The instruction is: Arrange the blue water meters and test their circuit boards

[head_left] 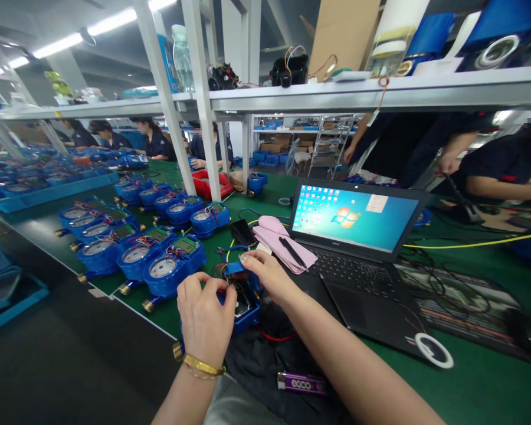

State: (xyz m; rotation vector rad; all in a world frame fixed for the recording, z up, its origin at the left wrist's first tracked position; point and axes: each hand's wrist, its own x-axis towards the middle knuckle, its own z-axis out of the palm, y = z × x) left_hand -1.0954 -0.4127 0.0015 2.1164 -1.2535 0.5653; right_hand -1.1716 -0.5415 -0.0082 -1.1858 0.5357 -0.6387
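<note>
Blue water meter (249, 316) lies at the near edge of the green worktop (469, 383), under a white shelf (380, 91) in a long workshop where other people sit at the far side. The left hand (206, 319) is curled closed on the meter's near side and hides part of it, and the right hand (265, 274) pinches with its fingertips a small blue piece (235, 268) at the top. Rows of similar meters (159, 262) stand just to the left, an open laptop (354, 236) and a pink cloth (283, 242) are to the right, and a purple lighter (301, 382) lies near the forearm.
</note>
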